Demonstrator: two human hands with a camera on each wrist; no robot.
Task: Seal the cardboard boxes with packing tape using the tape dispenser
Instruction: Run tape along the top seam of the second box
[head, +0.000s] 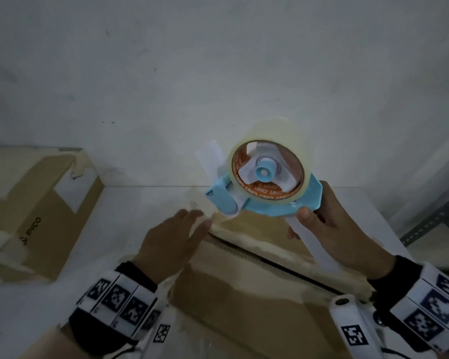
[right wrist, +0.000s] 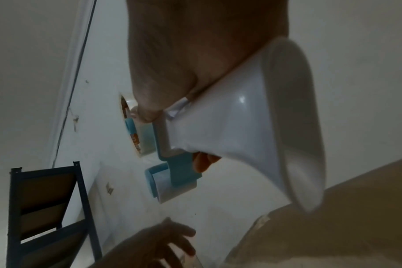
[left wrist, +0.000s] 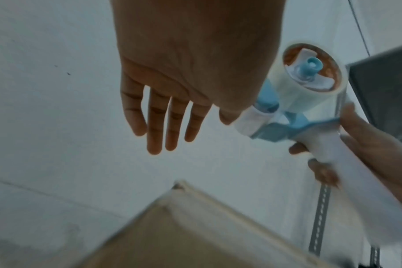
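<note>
Two cardboard boxes sit on the white table [head: 140, 203] in my head view: the near box [head: 244, 294] directly below my hands, its top seam dark and flanked by old tape, and a second box [head: 36, 216] well off to the left against the wall [head: 218, 60]. My right hand [head: 342, 229] has its fingers wrapped around the white handle of the tape dispenser [head: 265, 187], which I hold raised above the near box's far edge, clear roll uppermost. My left hand [head: 171, 239] is spread flat, fingers straight and slightly apart, holding nothing, just beside the dispenser's blue nose. Right of the table stands a metal shelf [head: 436, 221].
</note>
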